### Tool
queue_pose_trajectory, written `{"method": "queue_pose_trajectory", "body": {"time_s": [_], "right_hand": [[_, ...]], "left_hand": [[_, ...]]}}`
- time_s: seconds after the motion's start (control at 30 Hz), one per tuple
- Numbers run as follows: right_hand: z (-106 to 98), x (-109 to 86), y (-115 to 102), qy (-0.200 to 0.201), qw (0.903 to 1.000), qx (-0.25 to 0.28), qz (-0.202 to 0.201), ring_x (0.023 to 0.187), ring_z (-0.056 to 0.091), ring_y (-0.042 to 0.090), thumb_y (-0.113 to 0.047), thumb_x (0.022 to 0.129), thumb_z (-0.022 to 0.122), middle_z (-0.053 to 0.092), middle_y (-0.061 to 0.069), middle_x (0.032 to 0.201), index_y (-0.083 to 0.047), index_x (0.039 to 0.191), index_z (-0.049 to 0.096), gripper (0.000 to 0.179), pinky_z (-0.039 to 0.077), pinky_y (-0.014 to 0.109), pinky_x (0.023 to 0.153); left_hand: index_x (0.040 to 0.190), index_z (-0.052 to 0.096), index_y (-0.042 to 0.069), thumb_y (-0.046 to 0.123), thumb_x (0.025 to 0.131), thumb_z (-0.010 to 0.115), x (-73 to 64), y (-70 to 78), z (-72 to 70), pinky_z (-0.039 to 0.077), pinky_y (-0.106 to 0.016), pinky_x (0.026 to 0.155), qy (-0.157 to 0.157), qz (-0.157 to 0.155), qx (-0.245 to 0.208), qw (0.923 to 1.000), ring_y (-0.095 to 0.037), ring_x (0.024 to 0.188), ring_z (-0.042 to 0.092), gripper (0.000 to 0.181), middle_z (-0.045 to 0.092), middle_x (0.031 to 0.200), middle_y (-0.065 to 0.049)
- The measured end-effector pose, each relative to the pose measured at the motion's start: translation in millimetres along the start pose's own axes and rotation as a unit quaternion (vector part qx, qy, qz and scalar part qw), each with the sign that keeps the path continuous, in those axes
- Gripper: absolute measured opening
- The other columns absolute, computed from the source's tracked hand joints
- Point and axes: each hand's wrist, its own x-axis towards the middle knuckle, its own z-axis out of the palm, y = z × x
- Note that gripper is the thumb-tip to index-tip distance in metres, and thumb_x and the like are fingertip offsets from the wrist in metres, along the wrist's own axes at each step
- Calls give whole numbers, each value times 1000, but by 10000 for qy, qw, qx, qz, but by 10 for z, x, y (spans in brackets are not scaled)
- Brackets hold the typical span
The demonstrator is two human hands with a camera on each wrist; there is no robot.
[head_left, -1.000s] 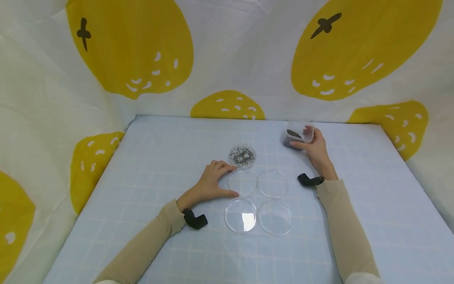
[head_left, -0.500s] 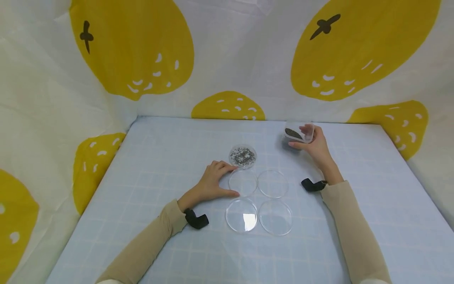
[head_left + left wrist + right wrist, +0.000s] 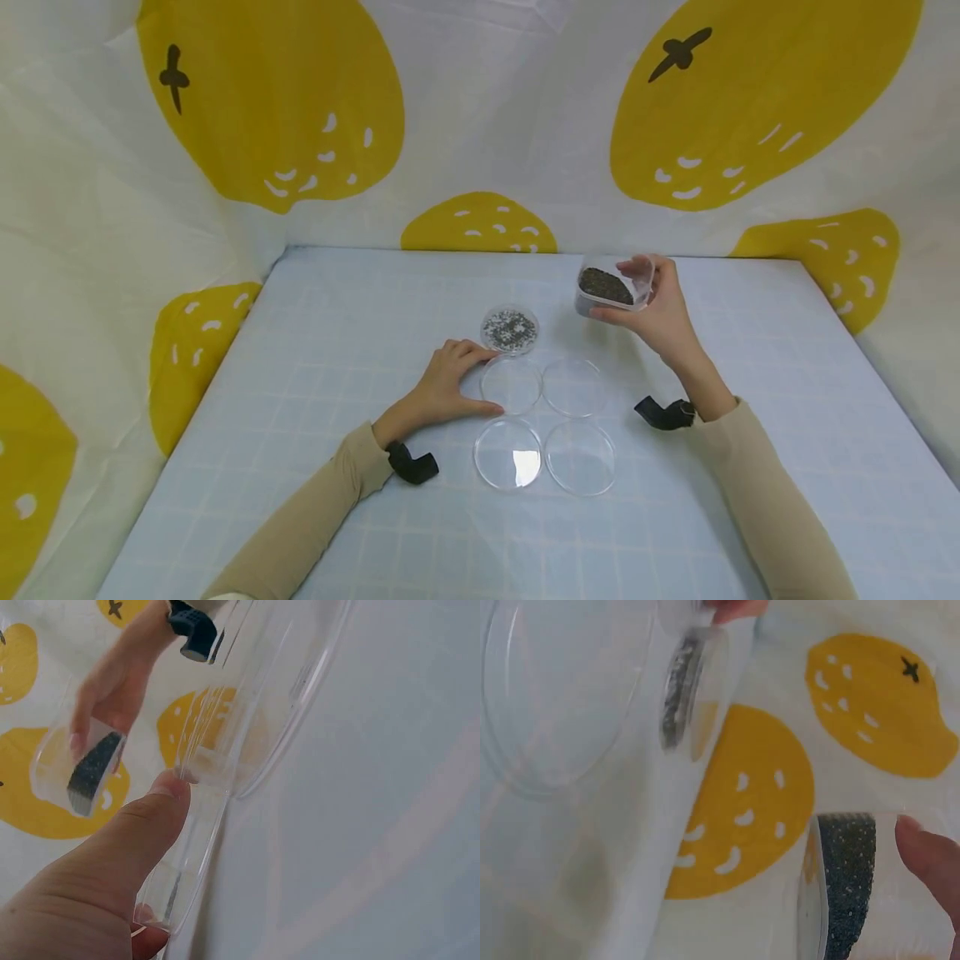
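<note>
My right hand [image 3: 666, 312] holds a clear plastic tub [image 3: 587, 306] tilted above the back of the table, thumb on its near side. Dark fine grains [image 3: 604, 285] are heaped toward the tub's left. My left hand [image 3: 444, 385] spans a clear petri dish [image 3: 517, 387] on the table, thumb at its near rim and fingers at its far rim. In the left wrist view, the thumb [image 3: 146, 829] presses the dish wall and some fingers are hidden behind. Just beyond stands a round dish [image 3: 536, 332] with dark grains scattered over its bottom.
Three more clear round dishes adjoin the held one: a right dish [image 3: 574, 388], a near-left dish [image 3: 495, 454] with a bright reflection, and a near-right dish [image 3: 581, 458]. A pale checked cloth [image 3: 360, 308] covers the table. A patterned curtain [image 3: 510, 125] hangs behind.
My right hand has raised the tub from the table, brought it leftward and tilted it, so more of the grains shows. My left hand has stayed at the petri dish.
</note>
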Motion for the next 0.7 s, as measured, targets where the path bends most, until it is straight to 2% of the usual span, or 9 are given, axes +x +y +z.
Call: {"method": "queue_pose_trajectory", "body": {"time_s": [0.17,0.33,0.5,0.7], "right_hand": [[113,-172,-185,-44,9955,-628,-713,128,44,28,-4,66,92,53,14,133,-6,139,33,94,27,62,108],[210,-289,-252,-85,9841,-1293,-1217,126,47,29,-9,62,95,55,13,130,-5,140,35,99,33,58,106],[269,-363,-274,-154,9729,-1781,-1464,123,46,34,-10,60,96,49,15,132,-1,139,35,100,35,55,103],[320,-441,-304,-83,9552,-2357,-1787,114,47,40,-11,60,95,46,25,131,3,138,36,99,42,57,93]], "left_hand": [[137,59,18,49,68,88,-3,-14,3,34,-41,91,5,-11,4,10000,-20,112,43,80,55,120,1],[136,60,18,49,68,88,-3,-21,6,34,-41,92,20,-1,15,10000,-20,112,43,80,55,119,2],[136,60,17,48,68,89,-4,-23,2,34,-41,91,49,37,41,10000,-20,110,43,80,56,119,1],[136,60,16,49,69,88,3,-10,-15,34,-41,91,35,66,0,10000,-20,111,43,80,56,120,1]]}}
